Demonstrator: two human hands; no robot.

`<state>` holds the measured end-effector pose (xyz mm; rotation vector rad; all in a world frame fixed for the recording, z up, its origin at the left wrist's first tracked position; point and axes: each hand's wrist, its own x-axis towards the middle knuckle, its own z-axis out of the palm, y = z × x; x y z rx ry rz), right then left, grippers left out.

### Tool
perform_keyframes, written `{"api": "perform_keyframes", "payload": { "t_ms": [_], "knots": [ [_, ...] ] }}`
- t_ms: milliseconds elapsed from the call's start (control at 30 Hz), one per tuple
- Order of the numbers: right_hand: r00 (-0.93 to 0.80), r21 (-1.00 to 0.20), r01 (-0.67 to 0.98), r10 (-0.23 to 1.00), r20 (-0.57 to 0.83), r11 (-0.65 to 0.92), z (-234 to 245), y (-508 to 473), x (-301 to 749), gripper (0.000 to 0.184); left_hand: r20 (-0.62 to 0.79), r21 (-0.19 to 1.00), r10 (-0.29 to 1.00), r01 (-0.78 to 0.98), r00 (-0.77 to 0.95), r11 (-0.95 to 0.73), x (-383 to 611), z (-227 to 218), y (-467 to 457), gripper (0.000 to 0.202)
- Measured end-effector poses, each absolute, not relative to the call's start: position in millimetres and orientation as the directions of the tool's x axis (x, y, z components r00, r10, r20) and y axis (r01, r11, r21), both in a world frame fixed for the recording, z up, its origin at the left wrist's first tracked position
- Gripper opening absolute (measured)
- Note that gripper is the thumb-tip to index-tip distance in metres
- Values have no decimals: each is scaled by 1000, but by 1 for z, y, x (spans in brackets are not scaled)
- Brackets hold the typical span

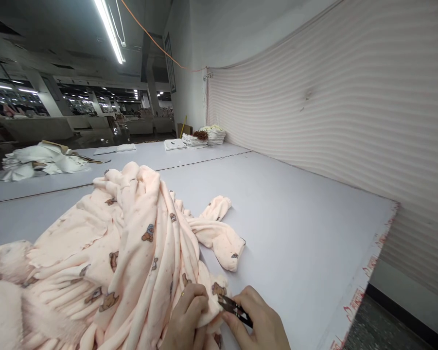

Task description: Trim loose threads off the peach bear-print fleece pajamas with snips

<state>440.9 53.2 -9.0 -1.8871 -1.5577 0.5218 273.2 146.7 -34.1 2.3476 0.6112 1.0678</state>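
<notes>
A heap of soft peach fabric printed with small brown bears lies on a pale grey table. At the bottom of the view my left hand pinches a fold of this fabric at its near edge. My right hand is closed on small black thread snips, whose blades point left at the pinched fold, right beside my left fingers. One sleeve-like end of the fabric trails out to the right.
A ribbed pink-white cloth wall runs along the table's right side. Stacks of folded white pieces sit at the far end. A crumpled white pile lies far left. The table's right edge drops to a dark floor.
</notes>
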Motion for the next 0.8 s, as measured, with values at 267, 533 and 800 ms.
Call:
{"api": "perform_keyframes", "payload": {
  "t_ms": [267, 533, 800],
  "knots": [
    [206, -610, 776, 979, 7, -159, 9, 61, 441, 17, 599, 523, 471, 130, 648, -842, 274, -32, 145, 18],
    [199, -737, 657, 979, -33, -159, 3, 60, 447, 16, 554, 551, 479, 132, 681, -824, 270, -40, 148, 18],
    [245, -749, 640, 969, -12, -171, -7, 55, 444, 17, 559, 621, 528, 100, 639, -777, 271, -39, 146, 19]
  ]
}}
